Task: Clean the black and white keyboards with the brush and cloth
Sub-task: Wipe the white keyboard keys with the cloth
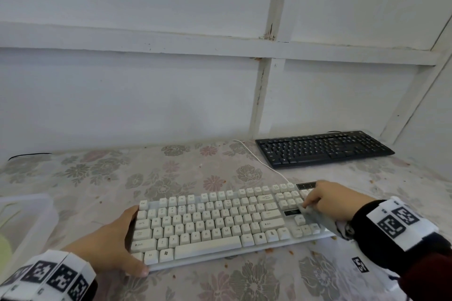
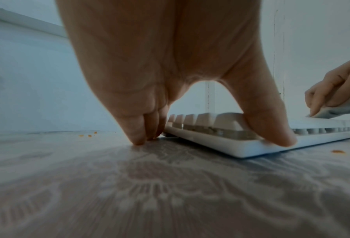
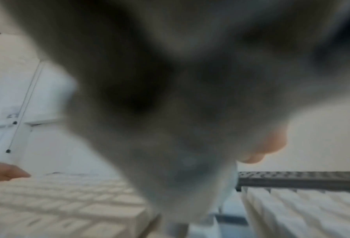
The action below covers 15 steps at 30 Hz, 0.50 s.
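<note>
On the white keyboard [image 1: 210, 222], right hand [image 1: 332, 199] fingers [image 1: 308, 201] pinch the cloth [image 1: 318, 219]; left hand [image 1: 107, 242] fingers [image 2: 137, 128] straight.

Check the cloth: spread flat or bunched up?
Bunched. The right hand grips the cloth in a wad against the white keyboard.

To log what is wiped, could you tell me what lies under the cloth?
The cloth, held by the right hand, lies on the white keyboard, right end. The keys beneath it are covered.
</note>
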Motion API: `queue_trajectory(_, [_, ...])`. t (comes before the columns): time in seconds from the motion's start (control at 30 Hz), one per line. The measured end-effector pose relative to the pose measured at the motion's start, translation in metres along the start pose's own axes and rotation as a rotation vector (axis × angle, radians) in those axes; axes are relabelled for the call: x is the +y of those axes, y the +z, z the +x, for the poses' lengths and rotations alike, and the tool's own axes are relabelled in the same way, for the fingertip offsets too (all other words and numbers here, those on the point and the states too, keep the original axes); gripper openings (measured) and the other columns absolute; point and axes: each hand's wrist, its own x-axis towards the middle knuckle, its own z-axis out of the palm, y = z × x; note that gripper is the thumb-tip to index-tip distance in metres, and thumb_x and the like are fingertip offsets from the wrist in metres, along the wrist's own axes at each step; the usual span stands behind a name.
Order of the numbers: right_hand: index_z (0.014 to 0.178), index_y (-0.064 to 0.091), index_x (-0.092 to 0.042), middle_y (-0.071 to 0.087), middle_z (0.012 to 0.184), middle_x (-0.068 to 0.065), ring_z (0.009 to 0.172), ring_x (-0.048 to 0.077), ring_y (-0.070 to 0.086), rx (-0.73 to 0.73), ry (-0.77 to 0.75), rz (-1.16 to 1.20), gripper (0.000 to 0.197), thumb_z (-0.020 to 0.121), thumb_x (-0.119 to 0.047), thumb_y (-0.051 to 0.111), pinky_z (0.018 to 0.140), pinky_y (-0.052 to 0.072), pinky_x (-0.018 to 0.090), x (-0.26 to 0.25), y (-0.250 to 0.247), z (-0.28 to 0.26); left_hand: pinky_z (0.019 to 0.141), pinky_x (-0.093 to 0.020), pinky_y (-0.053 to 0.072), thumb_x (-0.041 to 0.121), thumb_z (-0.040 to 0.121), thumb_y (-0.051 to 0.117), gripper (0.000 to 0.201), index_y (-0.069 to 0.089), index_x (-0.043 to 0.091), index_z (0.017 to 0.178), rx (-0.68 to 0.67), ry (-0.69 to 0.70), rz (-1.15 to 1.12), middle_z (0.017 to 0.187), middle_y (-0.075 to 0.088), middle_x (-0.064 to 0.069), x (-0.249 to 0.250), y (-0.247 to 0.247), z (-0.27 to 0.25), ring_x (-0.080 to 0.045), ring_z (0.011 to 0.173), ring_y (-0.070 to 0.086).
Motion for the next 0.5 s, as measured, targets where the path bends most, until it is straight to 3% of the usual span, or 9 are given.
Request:
queue_trajectory(0.17, [0.110, 0.069, -0.031, 0.034, 0.083, -0.018, 0.077, -0.001, 0.040, 0.038, -0.105, 0.025, 0.029, 0.096, -0.016, 0.049, 0.068, 0.034, 0.013, -0.010, 0.015, 0.007, 0.105, -0.027, 0.039, 0.051, 0.034, 0.090, 0.143, 0.002, 0.031, 0.146, 0.008, 0.006, 0.002, 0.132, 0.043, 0.019, 0.000, 0.000, 0.000, -0.004, 0.120, 0.046])
queue_trajectory(0.27, [0.110, 0.070, -0.026, 0.036, 0.082, -0.018, 0.072, -0.003, 0.040, 0.004, -0.076, 0.001, 0.027, 0.096, -0.015, 0.049, 0.063, 0.033, 0.010, -0.009, 0.014, 0.005, 0.103, -0.025, 0.039, 0.049, 0.038, 0.090, 0.141, 0.001, 0.032, 0.146, -0.003, 0.000, 0.000, 0.132, 0.042, 0.019, 0.001, 0.000, 0.000, -0.004, 0.119, 0.046])
queue_trajectory(0.4, [0.106, 0.072, -0.023, 0.038, 0.081, -0.017, 0.084, 0.007, 0.049, 0.054, 0.024, -0.003, 0.023, 0.095, -0.017, 0.053, 0.077, 0.034, 0.014, 0.013, -0.001, 0.000, 0.102, -0.024, 0.040, 0.048, 0.037, 0.090, 0.141, 0.002, 0.031, 0.146, -0.003, -0.001, -0.004, 0.131, 0.043, 0.019, 0.001, 0.000, -0.001, -0.004, 0.118, 0.046])
queue_trajectory(0.5, [0.105, 0.072, -0.021, 0.042, 0.081, -0.014, 0.068, -0.002, 0.044, 0.173, 0.081, 0.015, 0.020, 0.094, -0.019, 0.056, 0.062, 0.032, 0.011, 0.027, -0.015, -0.004, 0.101, -0.023, 0.039, 0.049, 0.038, 0.090, 0.142, 0.000, 0.031, 0.146, 0.004, 0.000, 0.007, 0.132, 0.043, 0.019, 0.001, 0.001, -0.001, -0.003, 0.118, 0.047])
